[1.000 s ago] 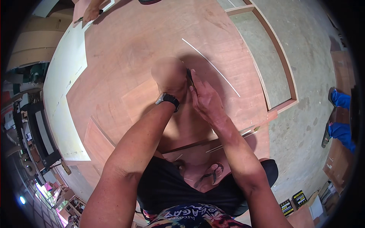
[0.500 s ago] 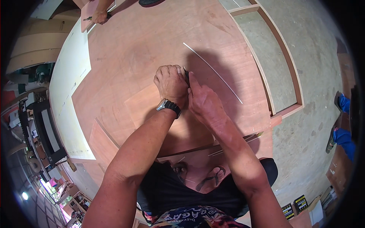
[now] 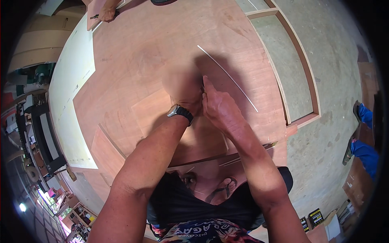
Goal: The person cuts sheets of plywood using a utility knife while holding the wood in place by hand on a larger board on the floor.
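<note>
Large plywood sheet (image 3: pixel 133 52): spread beneath the work. Open wooden frame (image 3: pixel 306 73): at its right. White sheet (image 3: pixel 73 97): along its left side. Lighter panel (image 3: pixel 148 111): flat on the plywood, partly under the left forearm. Left hand (image 3: pixel 182 87): above the panel's far edge, blurred; state of its grip cannot be told. Right hand (image 3: pixel 221 106): just beside it, grip closed around a dark tool. White strip (image 3: pixel 229 77): beyond the right hand, on the plywood. Dark tool (image 3: pixel 202 84): between the hands, mostly hidden.
</note>
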Tool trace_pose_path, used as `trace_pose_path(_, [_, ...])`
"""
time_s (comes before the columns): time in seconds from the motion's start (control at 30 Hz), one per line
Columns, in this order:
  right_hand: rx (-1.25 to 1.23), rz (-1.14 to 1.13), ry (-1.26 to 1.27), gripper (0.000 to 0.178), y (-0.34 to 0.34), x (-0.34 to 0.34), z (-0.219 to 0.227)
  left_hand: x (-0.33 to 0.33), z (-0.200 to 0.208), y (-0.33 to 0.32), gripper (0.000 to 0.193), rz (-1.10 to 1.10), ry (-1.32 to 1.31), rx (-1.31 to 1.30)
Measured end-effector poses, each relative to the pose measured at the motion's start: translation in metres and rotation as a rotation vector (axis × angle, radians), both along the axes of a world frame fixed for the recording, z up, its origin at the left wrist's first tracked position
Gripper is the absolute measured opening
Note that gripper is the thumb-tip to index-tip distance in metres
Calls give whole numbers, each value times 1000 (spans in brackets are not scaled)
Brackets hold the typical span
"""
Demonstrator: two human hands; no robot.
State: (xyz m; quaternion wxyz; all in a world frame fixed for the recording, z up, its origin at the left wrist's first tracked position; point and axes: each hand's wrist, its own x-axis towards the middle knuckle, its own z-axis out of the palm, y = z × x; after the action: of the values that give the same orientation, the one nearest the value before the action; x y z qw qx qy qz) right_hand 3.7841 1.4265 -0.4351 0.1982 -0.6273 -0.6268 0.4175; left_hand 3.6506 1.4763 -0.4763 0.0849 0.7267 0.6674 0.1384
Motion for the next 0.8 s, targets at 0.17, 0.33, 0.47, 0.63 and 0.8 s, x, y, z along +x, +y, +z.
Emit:
trace_pose_path(0.17, [-69,-7,-1,54,-5,0,10,0,-2,-1,27,-7,5,34])
trace_pose_path(0.33, [-83,3,-18,54,-10,4,19,-2,-6,-1,25,-9,32,83])
trace_pose_path(0.47, [-64,3,-1,53,-26,9,19,0,-6,0,25,-2,54,73])
trace_pose_path(0.63, [-45,20,53,52,-45,14,24,-3,-8,-1,25,-4,34,113])
trace_pose_path(0.8, [-7,31,28,55,-64,21,29,-1,-8,-2,26,-1,-6,71])
